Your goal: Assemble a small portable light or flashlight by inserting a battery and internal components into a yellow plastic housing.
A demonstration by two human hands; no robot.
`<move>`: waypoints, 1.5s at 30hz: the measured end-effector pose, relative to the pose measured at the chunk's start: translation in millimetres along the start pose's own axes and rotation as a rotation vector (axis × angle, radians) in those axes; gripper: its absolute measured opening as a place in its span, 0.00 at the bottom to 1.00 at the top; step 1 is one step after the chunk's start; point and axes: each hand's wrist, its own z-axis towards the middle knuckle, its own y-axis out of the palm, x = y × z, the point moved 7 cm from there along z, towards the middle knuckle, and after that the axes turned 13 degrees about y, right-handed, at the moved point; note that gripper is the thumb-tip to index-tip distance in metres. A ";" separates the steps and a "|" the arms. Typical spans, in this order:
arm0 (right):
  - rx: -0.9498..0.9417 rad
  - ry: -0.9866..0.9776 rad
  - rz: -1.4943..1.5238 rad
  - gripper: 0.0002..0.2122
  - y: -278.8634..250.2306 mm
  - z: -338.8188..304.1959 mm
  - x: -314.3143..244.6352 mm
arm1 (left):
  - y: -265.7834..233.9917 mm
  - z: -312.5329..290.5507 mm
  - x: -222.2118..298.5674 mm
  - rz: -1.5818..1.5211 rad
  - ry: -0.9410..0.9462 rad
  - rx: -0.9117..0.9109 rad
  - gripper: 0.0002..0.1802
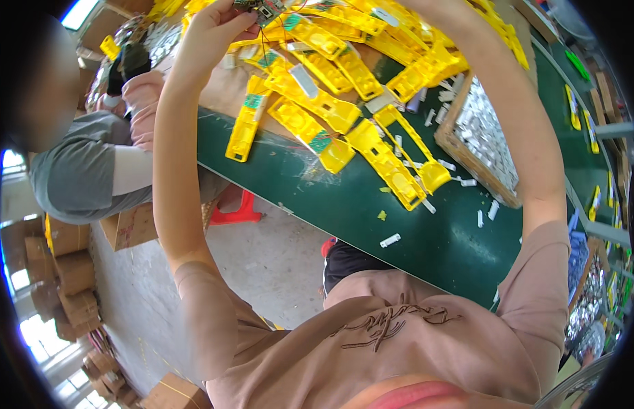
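Note:
At the top of the head view, my left hand [220, 26] pinches a small circuit board [268, 11] with thin wires hanging from it. My right hand [426, 4] is mostly cut off by the upper edge, so its fingers are hidden. Below and between my arms lies a heap of yellow plastic housings [317, 102], long and hollow. Some carry green circuit boards [253, 101] and thin wires. A pale flat strip [304, 81] rests across one housing, and an open yellow frame [405, 140] lies to its right.
A cardboard tray [477, 167] full of small white parts stands under my right forearm. Loose white pieces [390, 240] are scattered on the green table [439, 252]. At the left sits another person [92, 163] in dark gloves. A red stool [238, 210] and cardboard boxes [75, 273] are beyond the table.

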 end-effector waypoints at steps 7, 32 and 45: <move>-0.150 -0.047 -0.014 0.11 134.9 61.6 47.8 | -107.0 12.0 -41.5 0.870 -0.070 -0.107 0.11; -0.022 0.022 -0.263 0.09 9.2 -40.6 86.1 | -48.5 69.5 -150.4 0.800 -0.501 0.275 0.42; -0.011 -0.028 -0.254 0.10 -10.7 -85.0 68.3 | -34.9 42.3 -94.4 0.115 -0.191 0.470 0.38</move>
